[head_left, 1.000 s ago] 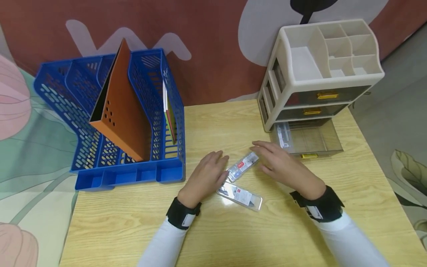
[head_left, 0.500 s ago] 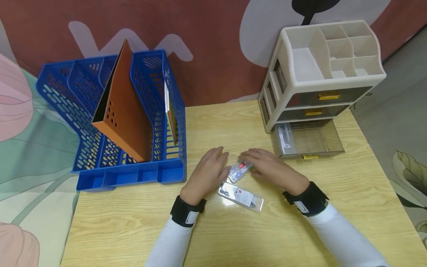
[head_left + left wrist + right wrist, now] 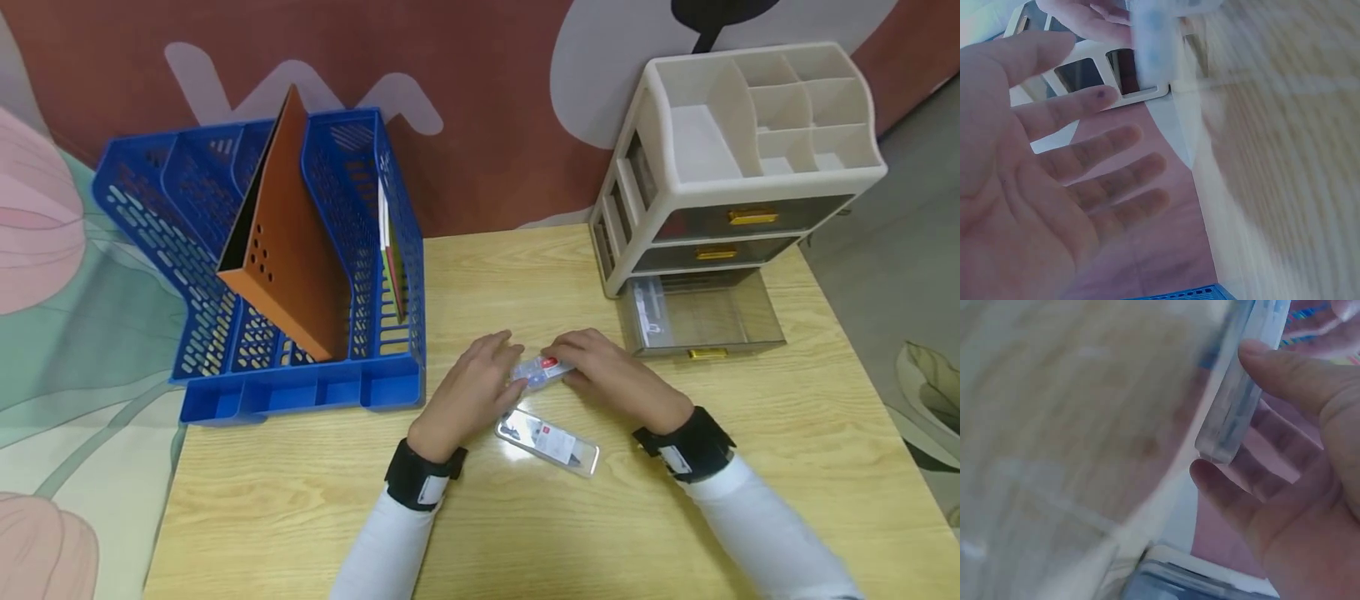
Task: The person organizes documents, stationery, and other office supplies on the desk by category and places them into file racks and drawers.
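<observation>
My right hand (image 3: 611, 373) pinches a slim clear plastic case (image 3: 542, 372) with a red label, its thumb on one side and fingers on the other. In the right wrist view the case (image 3: 1235, 394) appears edge-on, raised at a tilt. My left hand (image 3: 471, 390) is by the case's other end; in the left wrist view its fingers (image 3: 1104, 153) are spread and hold nothing. A second clear case (image 3: 549, 442), with a white label and a dark pointed item inside, lies on the table just below both hands.
A white drawer organizer (image 3: 720, 167) stands at the back right. Its bottom drawer (image 3: 738, 321) is pulled out, with a clear packet (image 3: 654, 312) inside. At left stands a blue file rack (image 3: 386, 392) with an orange folder (image 3: 300, 242) and thin booklets (image 3: 390, 258).
My right hand has moved left from beside the drawer onto the red-labelled case and taken hold of it. The case has tipped up slightly. The left hand has hardly moved.
</observation>
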The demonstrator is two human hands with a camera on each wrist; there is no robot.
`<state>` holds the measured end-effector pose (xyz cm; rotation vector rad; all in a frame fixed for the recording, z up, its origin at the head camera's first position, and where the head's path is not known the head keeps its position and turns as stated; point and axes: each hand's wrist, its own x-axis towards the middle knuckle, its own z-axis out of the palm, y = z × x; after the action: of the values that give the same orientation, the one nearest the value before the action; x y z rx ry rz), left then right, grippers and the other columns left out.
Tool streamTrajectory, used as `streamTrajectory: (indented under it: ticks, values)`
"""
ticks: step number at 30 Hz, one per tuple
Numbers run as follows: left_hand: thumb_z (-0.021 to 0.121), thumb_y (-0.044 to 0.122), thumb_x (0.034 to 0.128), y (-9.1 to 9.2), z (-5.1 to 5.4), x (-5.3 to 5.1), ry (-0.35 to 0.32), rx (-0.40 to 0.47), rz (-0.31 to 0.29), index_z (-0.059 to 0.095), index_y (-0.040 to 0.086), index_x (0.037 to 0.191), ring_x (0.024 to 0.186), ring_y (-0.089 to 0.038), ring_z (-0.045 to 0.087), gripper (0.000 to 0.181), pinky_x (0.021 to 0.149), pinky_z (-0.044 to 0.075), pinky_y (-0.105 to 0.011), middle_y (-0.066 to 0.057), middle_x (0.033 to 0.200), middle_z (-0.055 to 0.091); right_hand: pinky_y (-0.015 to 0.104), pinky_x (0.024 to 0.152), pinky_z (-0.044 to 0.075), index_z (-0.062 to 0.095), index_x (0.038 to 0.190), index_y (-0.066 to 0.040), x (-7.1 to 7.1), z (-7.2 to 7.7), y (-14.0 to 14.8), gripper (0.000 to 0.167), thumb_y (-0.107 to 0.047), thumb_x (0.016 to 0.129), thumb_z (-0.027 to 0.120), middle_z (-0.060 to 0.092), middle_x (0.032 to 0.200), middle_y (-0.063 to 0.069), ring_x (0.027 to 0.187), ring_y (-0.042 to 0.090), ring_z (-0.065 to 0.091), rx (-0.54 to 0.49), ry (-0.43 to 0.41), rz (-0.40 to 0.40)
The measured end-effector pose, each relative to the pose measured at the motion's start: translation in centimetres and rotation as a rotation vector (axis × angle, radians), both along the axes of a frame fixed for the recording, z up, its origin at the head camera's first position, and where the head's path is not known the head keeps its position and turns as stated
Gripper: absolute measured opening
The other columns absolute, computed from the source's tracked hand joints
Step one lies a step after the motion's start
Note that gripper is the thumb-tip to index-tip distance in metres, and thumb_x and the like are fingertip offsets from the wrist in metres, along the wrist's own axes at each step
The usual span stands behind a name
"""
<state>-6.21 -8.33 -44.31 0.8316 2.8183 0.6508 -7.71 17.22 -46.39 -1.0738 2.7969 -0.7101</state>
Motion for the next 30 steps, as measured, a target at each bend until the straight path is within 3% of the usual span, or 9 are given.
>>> streamTrajectory:
  ticks: [4, 7, 15, 20, 30]
  values:
    - [0.067, 0.04, 0.1004, -0.1, 0.3, 0.1, -0.009, 0.057, 0.0, 0.059, 0.013, 0.145, 0.148, -0.028, 0.044, 0.053, 0.119, 0.042, -0.044, -0.012, 0.159, 0.048, 0.052, 0.107, 0.05, 0.065, 0.136, -0.01, -0.1, 1.0, 0.1, 0.044, -0.013, 0.093, 0.076, 0.065, 0.135, 0.013, 0.126, 0.034, 0.058, -0.024, -0.018, -0.064]
    - [0.07, 0.041, 0.0983, 0.0, 0.5, 0.2, 0.022, 0.125, -0.009, 0.058, 0.015, 0.147, 0.148, -0.027, 0.044, 0.057, 0.117, 0.044, -0.043, -0.01, 0.16, 0.046, 0.055, 0.108, 0.049, 0.064, 0.139, -0.011, -0.1, 2.3, 0.2, 0.047, -0.016, 0.094, 0.075, 0.064, 0.137, 0.014, 0.128, 0.036, 0.058, -0.029, -0.019, -0.104]
    - [0.08, 0.019, 0.0917, 0.0, 1.1, 0.3, 0.229, 0.369, -0.059, 0.064, 0.007, 0.138, 0.139, -0.025, 0.054, 0.051, 0.114, 0.046, -0.029, -0.014, 0.154, 0.049, 0.055, 0.103, 0.051, 0.064, 0.136, -0.006, 0.1, 4.9, 0.1, 0.051, -0.014, 0.088, 0.081, 0.067, 0.133, 0.016, 0.124, 0.037, 0.06, -0.115, 0.11, -0.104]
    - [0.08, 0.01, 0.0908, 0.2, 1.4, 0.3, 0.333, 0.493, -0.07, 0.071, 0.001, 0.125, 0.138, -0.028, 0.056, 0.037, 0.111, 0.045, -0.023, -0.016, 0.145, 0.055, 0.055, 0.1, 0.053, 0.061, 0.138, -0.003, 0.5, 5.9, 0.1, 0.059, -0.01, 0.084, 0.084, 0.067, 0.133, 0.017, 0.123, 0.036, 0.061, -0.189, 0.116, -0.108]
    - [0.083, 0.005, 0.0867, 0.1, 1.7, 0.3, 0.411, 0.529, -0.106, 0.073, 0.0, 0.118, 0.127, -0.026, 0.064, 0.034, 0.108, 0.049, -0.023, -0.016, 0.135, 0.063, 0.049, 0.101, 0.054, 0.056, 0.144, -0.007, 0.8, 7.0, 0.5, 0.064, -0.014, 0.087, 0.083, 0.066, 0.138, 0.01, 0.126, 0.029, 0.061, -0.203, 0.039, -0.113]
